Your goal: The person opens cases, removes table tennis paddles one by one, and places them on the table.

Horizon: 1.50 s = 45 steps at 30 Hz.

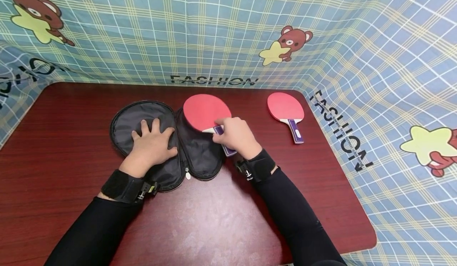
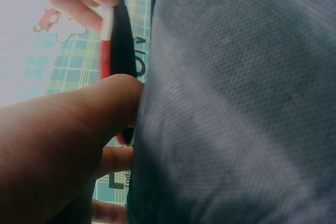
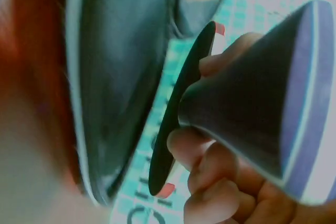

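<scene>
A black zippered paddle case (image 1: 123, 125) lies unfolded on the table, its two halves side by side. My left hand (image 1: 150, 145) rests on the left half with fingers spread. Over the right half (image 1: 204, 160), my right hand (image 1: 238, 137) grips a red table tennis paddle (image 1: 206, 110) by its purple-and-white handle, blade pointing away from me. Seen from the right wrist, the handle (image 3: 241, 108) is between thumb and fingers, and the blade's dark face (image 3: 181, 116) is turned toward the case (image 3: 118, 87). Dark case fabric (image 2: 241, 98) fills much of the left wrist view.
Another red paddle (image 1: 285, 106) lies at the table's back right, handle toward me. A zipper pull (image 1: 187, 174) hangs at the case's front, by the fold. Plaid cloth (image 1: 214, 31) walls off the reddish-brown table (image 1: 321, 186) at the back and sides.
</scene>
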Tool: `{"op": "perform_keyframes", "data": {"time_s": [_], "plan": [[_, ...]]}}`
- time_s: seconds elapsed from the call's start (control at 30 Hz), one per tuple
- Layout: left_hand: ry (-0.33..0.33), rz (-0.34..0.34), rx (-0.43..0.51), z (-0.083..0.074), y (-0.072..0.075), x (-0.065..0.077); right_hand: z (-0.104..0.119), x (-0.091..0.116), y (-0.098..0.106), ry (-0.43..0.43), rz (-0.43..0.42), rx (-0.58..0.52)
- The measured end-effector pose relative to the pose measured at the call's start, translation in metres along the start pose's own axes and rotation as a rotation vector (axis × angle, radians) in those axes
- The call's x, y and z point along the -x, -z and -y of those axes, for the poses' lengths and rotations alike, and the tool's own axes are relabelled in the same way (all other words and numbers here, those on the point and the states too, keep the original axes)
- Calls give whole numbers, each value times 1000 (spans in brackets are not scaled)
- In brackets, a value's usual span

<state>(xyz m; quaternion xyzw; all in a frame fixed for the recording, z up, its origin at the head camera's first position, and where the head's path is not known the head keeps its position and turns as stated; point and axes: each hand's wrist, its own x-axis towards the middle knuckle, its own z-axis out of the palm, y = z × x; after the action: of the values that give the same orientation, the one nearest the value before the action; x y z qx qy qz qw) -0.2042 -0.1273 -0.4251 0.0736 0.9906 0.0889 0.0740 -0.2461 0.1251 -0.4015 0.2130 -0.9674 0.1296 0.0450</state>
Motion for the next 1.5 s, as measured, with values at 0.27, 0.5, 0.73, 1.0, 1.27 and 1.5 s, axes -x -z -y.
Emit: {"op": "perform_keyframes", "data": {"time_s": [0.27,0.5,0.73,1.0,1.27,1.5], "plan": [[-3,0,4,3,-3,-1,-46,-10,9,-86,-75,-5],[-6,-1,8,1,0,1,-89,-16,6,-157,-100,-8],[-9,-4,18,-2,4,3,-118,-17,6,-210,-95,25],[-14,-16,13,-1,-1,2,-132,-14,2,-225,-80,20],[-9,-4,6,-2,-2,0,-149,-13,-9,-259,-58,14],[-11,-9,2,-2,-4,-2,-151,-12,-8,-284,-36,3]]}}
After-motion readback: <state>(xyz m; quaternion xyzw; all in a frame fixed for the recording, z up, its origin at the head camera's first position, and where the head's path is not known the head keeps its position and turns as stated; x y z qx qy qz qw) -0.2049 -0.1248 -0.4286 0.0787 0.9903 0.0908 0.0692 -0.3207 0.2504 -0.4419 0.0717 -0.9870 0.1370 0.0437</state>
